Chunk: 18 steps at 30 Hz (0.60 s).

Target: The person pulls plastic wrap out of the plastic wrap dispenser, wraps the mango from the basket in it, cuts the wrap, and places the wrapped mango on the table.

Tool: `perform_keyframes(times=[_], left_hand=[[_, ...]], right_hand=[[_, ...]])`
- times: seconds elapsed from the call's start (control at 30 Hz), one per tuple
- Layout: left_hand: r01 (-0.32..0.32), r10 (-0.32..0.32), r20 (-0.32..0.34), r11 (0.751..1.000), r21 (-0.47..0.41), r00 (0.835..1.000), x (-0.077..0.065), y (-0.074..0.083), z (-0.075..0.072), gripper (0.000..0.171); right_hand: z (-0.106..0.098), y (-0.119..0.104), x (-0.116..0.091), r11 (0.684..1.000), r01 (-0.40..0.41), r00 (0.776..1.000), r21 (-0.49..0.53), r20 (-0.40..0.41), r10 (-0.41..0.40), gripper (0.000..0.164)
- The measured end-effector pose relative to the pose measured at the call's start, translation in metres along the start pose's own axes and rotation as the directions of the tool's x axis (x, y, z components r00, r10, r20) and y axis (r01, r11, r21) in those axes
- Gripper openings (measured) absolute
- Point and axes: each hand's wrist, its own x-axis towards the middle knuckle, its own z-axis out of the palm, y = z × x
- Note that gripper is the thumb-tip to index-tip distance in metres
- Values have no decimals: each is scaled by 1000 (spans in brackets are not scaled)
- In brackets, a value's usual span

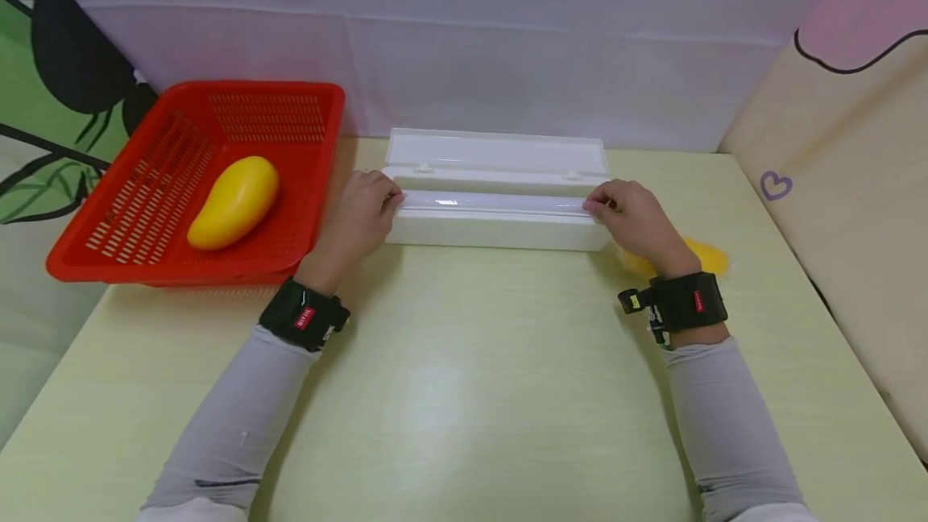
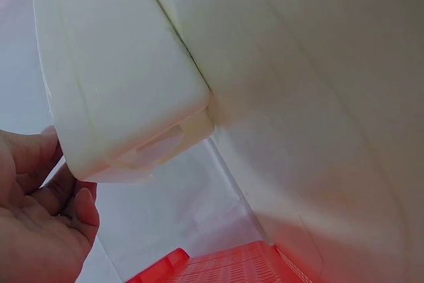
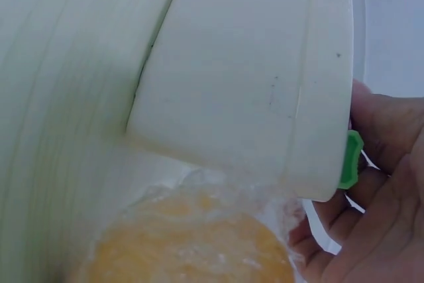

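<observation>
A white cling film dispenser (image 1: 500, 234) lies lengthwise across the table, its lid (image 1: 500, 150) raised at the back. Clear cling film (image 1: 500, 201) stretches along its open top. At the left end my left hand (image 1: 360, 212) pinches the film's edge between thumb and fingers. My right hand (image 1: 638, 220) pinches the same edge at the right end, beside a green slide cutter (image 3: 351, 162). Under the right wrist, partly hidden, lies a yellow item wrapped in film (image 3: 192, 243); its kind is unclear.
To the left stands a red plastic basket (image 1: 196, 273) with a yellow mango (image 1: 234, 204) inside. A pale cloth wall (image 1: 507, 79) rises behind the dispenser, and another cloth panel (image 1: 841, 208) borders the table (image 1: 464, 393) on the right.
</observation>
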Motion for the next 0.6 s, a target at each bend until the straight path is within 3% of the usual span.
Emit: perform_keyframes(times=[0.6], left_hand=[[-16,12,-86,999,-41,996,-2,1,-1,17]], right_hand=[[4,0,1,1000,-11,995,-1,-95,11,22]])
